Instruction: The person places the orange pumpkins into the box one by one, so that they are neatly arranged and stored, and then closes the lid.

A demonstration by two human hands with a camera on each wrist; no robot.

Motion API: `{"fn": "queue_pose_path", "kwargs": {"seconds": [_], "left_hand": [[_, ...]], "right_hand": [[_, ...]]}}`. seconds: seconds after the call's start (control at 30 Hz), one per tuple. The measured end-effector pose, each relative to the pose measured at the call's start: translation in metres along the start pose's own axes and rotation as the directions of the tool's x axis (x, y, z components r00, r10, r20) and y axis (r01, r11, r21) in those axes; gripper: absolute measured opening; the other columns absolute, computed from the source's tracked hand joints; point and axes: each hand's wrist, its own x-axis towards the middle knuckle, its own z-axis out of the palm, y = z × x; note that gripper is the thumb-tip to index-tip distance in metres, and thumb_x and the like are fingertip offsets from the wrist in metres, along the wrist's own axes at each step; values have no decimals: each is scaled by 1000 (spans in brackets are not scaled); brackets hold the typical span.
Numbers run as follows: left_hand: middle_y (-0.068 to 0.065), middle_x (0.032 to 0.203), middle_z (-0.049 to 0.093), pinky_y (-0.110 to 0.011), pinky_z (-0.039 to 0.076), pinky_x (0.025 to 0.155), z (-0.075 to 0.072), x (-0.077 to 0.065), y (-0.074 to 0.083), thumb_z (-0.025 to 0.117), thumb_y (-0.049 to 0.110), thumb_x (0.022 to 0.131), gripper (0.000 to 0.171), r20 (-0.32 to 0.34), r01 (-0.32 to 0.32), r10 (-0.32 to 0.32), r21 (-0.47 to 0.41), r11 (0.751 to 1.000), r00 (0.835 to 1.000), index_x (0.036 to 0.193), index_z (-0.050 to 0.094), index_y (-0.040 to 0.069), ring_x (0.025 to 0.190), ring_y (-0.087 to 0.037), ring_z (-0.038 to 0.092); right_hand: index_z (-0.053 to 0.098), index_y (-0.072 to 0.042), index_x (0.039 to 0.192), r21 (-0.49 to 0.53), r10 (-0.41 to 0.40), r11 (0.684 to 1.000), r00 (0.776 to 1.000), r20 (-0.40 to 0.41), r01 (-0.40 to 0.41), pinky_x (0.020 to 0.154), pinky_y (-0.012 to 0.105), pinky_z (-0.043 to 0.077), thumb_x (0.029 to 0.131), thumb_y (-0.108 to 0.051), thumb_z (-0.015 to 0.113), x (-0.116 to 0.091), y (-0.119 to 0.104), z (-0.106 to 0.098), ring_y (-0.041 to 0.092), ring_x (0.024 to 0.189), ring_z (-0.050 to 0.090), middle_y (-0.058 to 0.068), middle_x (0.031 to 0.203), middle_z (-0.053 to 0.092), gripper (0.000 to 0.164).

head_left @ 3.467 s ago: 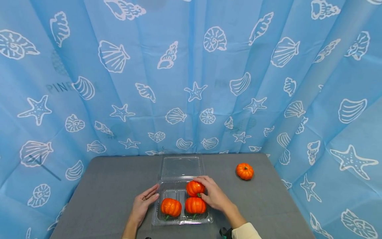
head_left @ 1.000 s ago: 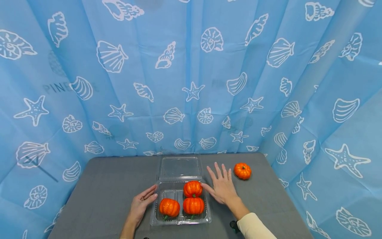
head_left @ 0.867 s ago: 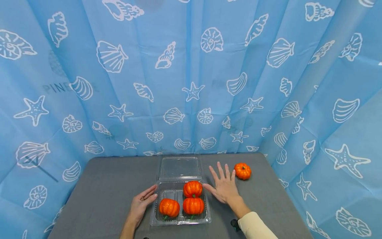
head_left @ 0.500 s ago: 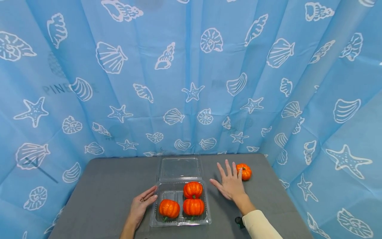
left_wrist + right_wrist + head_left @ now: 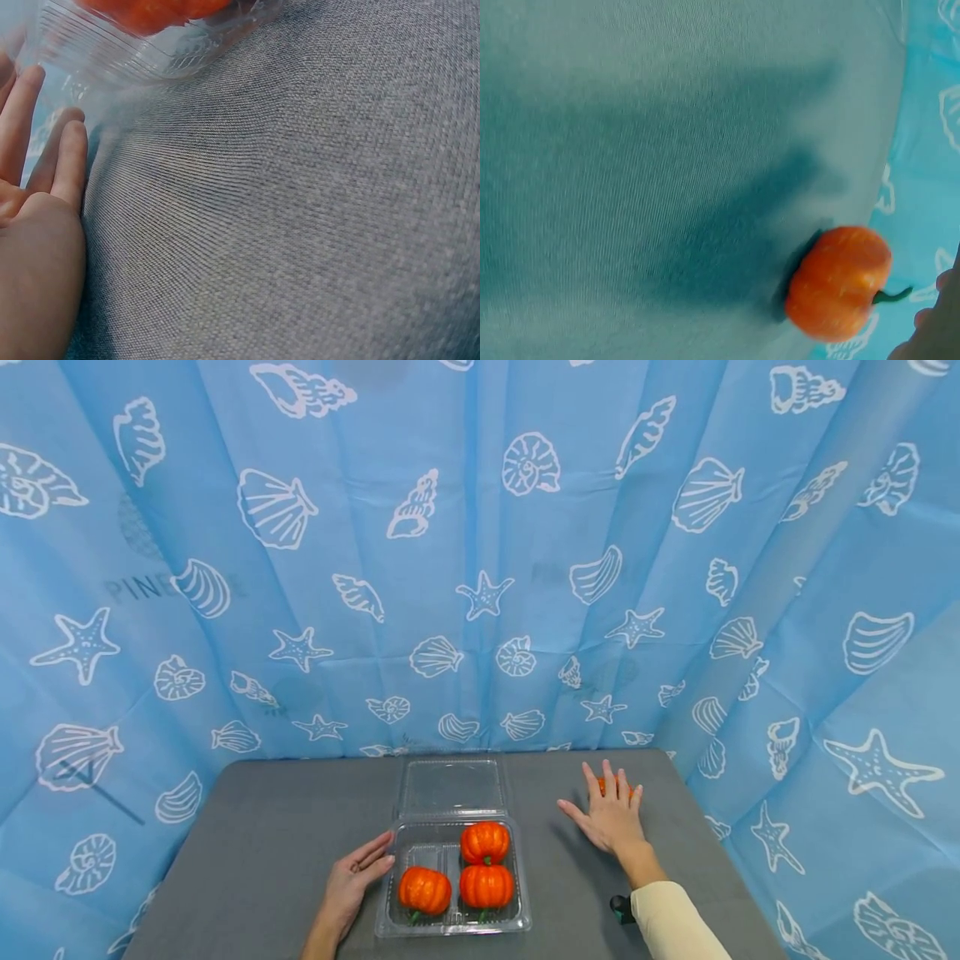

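A clear plastic clamshell container [image 5: 517,918] sits on the table with its lid [image 5: 453,787] folded back. Three small orange pumpkins are inside: one in the left part [image 5: 424,891], and a rear pumpkin [image 5: 485,842] and front pumpkin [image 5: 487,887] in the right part. My left hand [image 5: 347,887] is at the container's left wall, its extended fingers [image 5: 69,161] at or against the plastic. My right hand [image 5: 613,820], fingers spread, is over a fourth pumpkin [image 5: 836,285], partly hidden behind the fingers in the head view. Contact there is not visible.
A grey cloth covers the table [image 5: 300,827]. Blue curtains [image 5: 480,568] with white shell prints hang behind it and along both sides. A small dark device [image 5: 621,908] is at my right wrist.
My right hand has left the rear pumpkin in the container and moved right and away from me, over the loose pumpkin. My left hand has stayed at the container.
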Motion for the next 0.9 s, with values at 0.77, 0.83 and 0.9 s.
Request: {"fn": "queue_pose_path", "kwargs": {"seconds": [0.77, 0.83, 0.9], "left_hand": [[-10, 135, 69, -19, 58, 87, -3, 1, -3, 80, 10, 87, 55, 9, 37, -37, -40, 999, 999, 138, 63, 1, 110, 4, 67], [-10, 136, 68, -18, 57, 87, -3, 1, -3, 80, 12, 87, 55, 11, 43, -42, -36, 998, 999, 139, 62, 2, 110, 5, 67], [-11, 137, 67, -18, 57, 88, -3, 1, -2, 79, 13, 88, 56, 18, 39, -39, -24, 999, 999, 140, 61, 1, 110, 7, 66]], "right_hand": [[9, 6, 160, 287, 215, 931, 974, 67, -225, 119, 70, 21, 103, -43, 56, -3, 45, 4, 58, 142, 18, 37, 159, 15, 89], [10, 9, 159, 296, 222, 926, 973, 69, -233, 119, 69, 20, 105, -39, 51, -3, 45, 4, 58, 142, 19, 39, 158, 17, 83], [12, 11, 157, 297, 220, 926, 973, 75, -232, 120, 68, 19, 107, -37, 47, -3, 45, 3, 59, 142, 20, 41, 157, 20, 78]]}}
